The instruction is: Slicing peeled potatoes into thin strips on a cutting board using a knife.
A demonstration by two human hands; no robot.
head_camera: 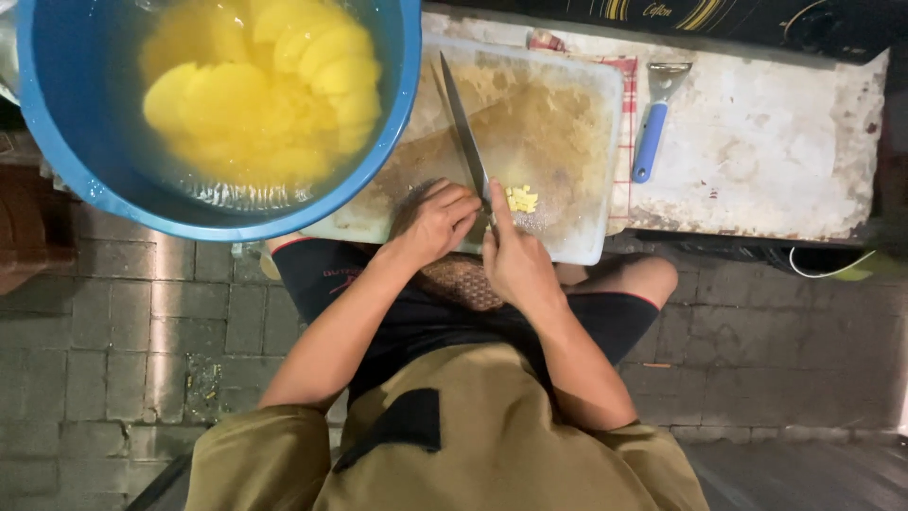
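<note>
On the cutting board (558, 142), right hand (515, 260) fingers clamped on knife (465, 132), left hand (437, 222) curled shut

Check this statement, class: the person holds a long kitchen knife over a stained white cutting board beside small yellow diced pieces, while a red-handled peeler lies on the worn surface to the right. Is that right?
One detail is wrong: the peeler's handle is blue, not red, as the head view shows. The rest stands: the long kitchen knife is over the stained white cutting board, beside the small yellow diced pieces.
</note>
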